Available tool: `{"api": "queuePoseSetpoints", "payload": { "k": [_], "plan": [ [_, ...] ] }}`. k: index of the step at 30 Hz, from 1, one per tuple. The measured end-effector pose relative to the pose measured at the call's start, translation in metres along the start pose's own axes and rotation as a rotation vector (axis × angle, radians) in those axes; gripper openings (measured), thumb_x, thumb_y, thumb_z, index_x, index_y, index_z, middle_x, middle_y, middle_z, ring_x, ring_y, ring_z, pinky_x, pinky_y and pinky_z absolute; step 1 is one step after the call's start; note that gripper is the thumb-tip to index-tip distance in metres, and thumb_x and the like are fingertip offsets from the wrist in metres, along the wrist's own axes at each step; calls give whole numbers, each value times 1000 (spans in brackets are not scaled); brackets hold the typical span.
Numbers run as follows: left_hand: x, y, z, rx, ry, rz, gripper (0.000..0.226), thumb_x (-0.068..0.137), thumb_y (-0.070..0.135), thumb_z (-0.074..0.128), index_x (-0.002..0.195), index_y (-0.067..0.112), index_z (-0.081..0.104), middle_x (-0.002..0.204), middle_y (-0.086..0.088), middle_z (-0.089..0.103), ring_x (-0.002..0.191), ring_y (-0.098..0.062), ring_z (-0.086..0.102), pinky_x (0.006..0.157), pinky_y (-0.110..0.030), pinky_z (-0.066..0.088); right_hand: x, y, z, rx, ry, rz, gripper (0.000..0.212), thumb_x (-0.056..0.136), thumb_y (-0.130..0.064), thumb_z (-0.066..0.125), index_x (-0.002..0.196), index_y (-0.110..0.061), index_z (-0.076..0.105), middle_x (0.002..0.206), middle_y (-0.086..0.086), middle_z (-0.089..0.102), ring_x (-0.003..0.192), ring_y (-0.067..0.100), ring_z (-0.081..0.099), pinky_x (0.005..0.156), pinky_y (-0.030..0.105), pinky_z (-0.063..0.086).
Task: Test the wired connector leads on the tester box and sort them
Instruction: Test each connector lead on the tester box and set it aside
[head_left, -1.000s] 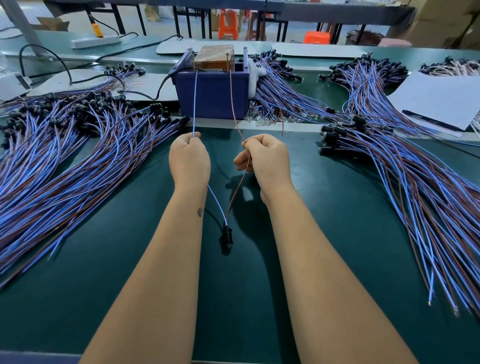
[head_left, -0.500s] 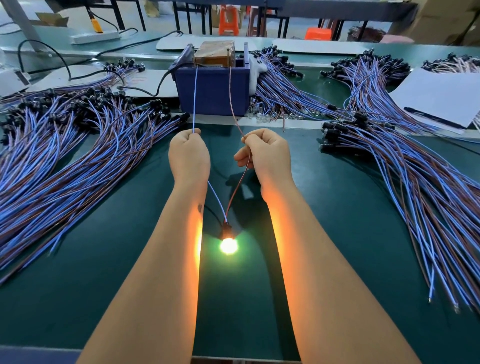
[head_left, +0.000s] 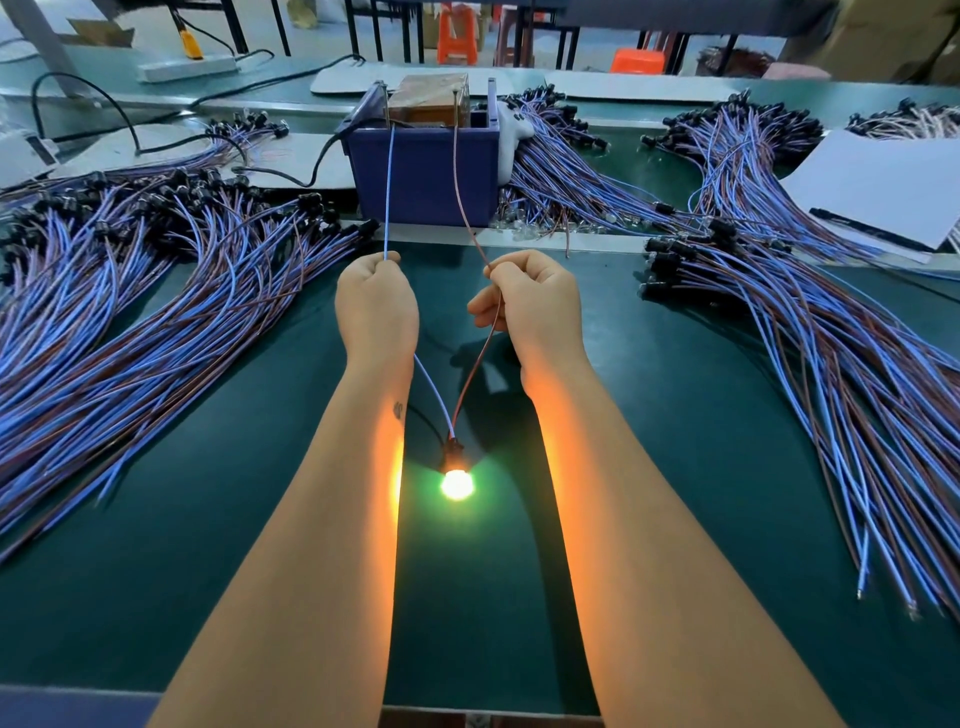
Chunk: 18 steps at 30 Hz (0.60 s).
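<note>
Before us, a dark green matte worktop (head_left: 675, 467) carries fanned heaps of blue and brown wired leads with black connectors, one at left (head_left: 130, 312) and one at right (head_left: 831, 364). We see a dark blue plastic tester box (head_left: 426, 171) at the far edge, more leads (head_left: 561, 176) beside it, white paper sheets (head_left: 883, 192) at far right, and a lit green-white bulb (head_left: 456, 483) resting near centre.
</note>
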<state>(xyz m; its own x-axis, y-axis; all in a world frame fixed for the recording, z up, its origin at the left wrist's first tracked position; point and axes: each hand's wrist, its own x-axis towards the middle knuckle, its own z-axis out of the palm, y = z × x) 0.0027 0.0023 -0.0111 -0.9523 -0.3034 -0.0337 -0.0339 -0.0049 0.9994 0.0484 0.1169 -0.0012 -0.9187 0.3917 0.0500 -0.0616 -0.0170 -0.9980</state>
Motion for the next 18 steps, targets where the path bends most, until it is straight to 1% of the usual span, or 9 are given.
{"api": "queuePoseSetpoints", "payload": {
  "k": [7,15,17,18],
  "plan": [
    [0,0,0,-7,-7,-1,33,85,6,32,96,22,59,52,8,38,44,-10,30,45,-24,26,0,0,0,2,2,3,13,92,-8,50,84,-12,60,56,3,66,51,13,59,53,21,47],
    [-2,1,-1,-7,-5,-1,37,86,6,31,105,18,60,52,8,38,43,-10,30,44,-24,26,1,0,0,-1,3,0,14,92,-8,49,85,-12,60,57,4,66,52,13,59,52,21,46],
    [-3,2,-2,-10,-34,-8,34,87,7,32,105,18,59,48,9,40,42,-9,31,44,-23,26,1,0,0,-2,-2,-2,14,92,-8,50,84,-13,60,57,4,66,52,14,59,52,21,46],
    [-3,3,-2,-10,-69,-7,30,89,7,34,102,18,59,45,10,43,40,-9,33,43,-22,28,1,0,0,-1,-9,-4,14,92,-7,50,83,-13,60,57,4,65,52,14,58,51,20,45]
  ]
}}
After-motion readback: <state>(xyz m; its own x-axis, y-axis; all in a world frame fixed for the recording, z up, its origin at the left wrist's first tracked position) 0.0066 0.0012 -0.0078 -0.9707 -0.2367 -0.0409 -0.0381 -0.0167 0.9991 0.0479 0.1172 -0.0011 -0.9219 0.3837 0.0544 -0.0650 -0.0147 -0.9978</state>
